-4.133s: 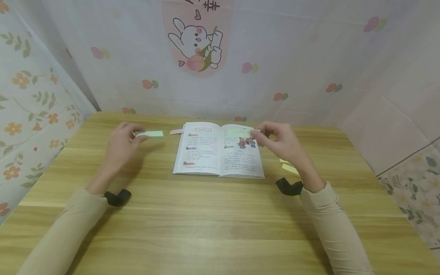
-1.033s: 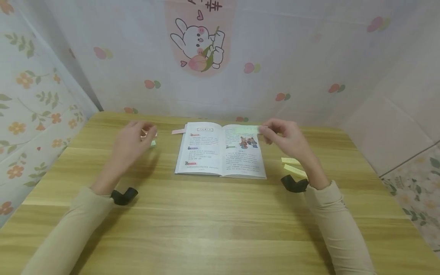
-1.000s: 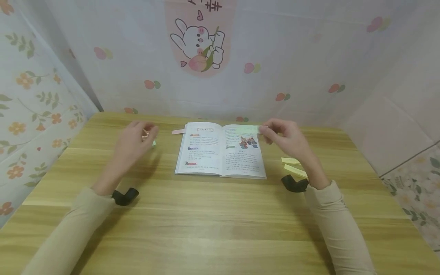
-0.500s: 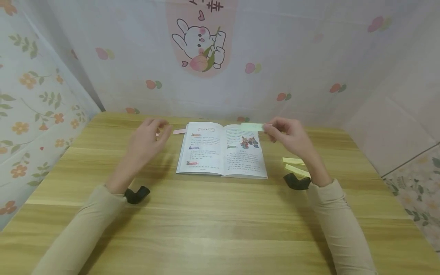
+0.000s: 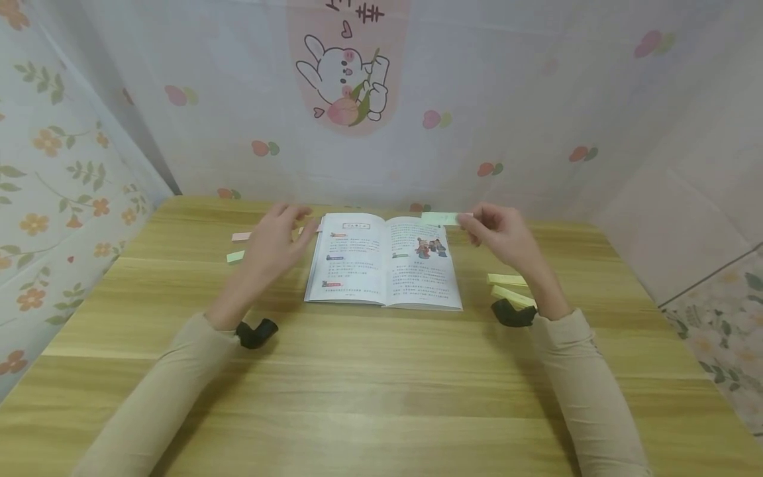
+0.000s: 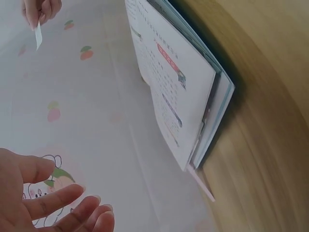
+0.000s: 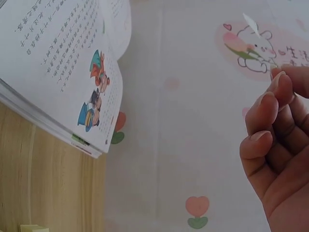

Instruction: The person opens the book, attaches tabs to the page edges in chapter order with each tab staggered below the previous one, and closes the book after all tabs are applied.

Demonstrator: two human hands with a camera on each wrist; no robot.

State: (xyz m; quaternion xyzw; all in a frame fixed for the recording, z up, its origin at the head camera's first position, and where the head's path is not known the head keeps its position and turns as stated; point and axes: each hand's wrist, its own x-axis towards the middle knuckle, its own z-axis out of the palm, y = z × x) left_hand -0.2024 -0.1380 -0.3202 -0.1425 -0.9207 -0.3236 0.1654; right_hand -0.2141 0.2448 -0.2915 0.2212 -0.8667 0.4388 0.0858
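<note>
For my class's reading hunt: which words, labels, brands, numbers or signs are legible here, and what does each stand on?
"生活": on the hanging cloth, beside the printed rabbit; other characters there are unclear.
Open book: print too small or blurred to read reliably.
Green paper slip in the right hand: writing too faint to read.

Set down green pad (image 5: pixel 235 256) on the bench (image 5: pixel 381 397) at nine o'clock from the book (image 5: pixel 357 268). Swung left hand (image 5: pixel 273 246) toward three o'clock, to the book's edge, uncovering pink pad (image 5: pixel 241 236), partly hiding pink tab (image 6: pixel 201 184). Shifted green note (image 5: pixel 440 218) toward two o'clock.
</note>
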